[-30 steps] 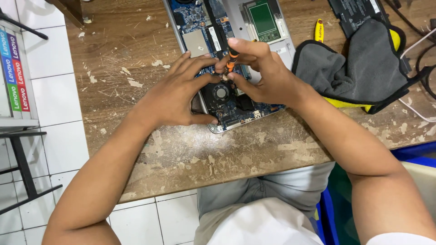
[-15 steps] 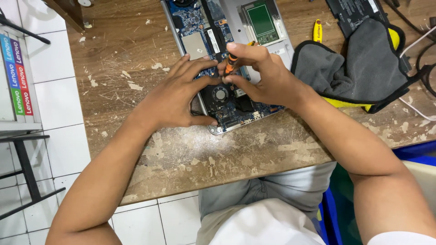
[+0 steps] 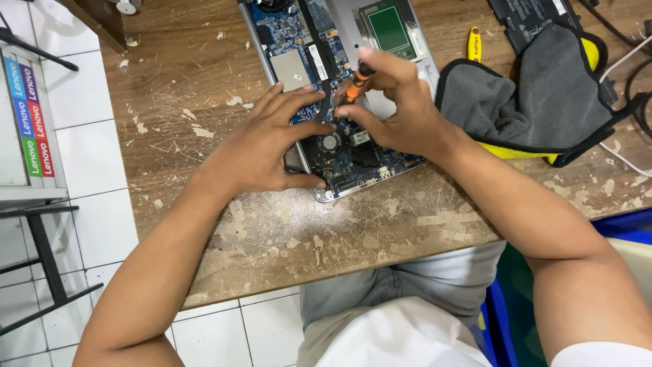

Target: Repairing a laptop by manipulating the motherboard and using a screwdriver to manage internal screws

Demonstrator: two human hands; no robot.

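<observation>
screwdriver (image 3: 354, 83) tip: hidden by right hand (image 3: 401, 115) | laptop (image 3: 326, 41) top: cut off

White box (image 3: 27, 122) at far left edge on a rack, with a vertical stack of blue, purple, green, red label strips (image 3: 28, 115).

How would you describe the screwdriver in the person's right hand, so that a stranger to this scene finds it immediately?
Start at the scratched wooden table and find the opened laptop with its blue circuit board exposed. Over the board, the right hand pinches a small screwdriver, its tip hidden beside the left hand. Its orange-and-black handle distinguishes it from the yellow tool beside the grey cloth.
</observation>
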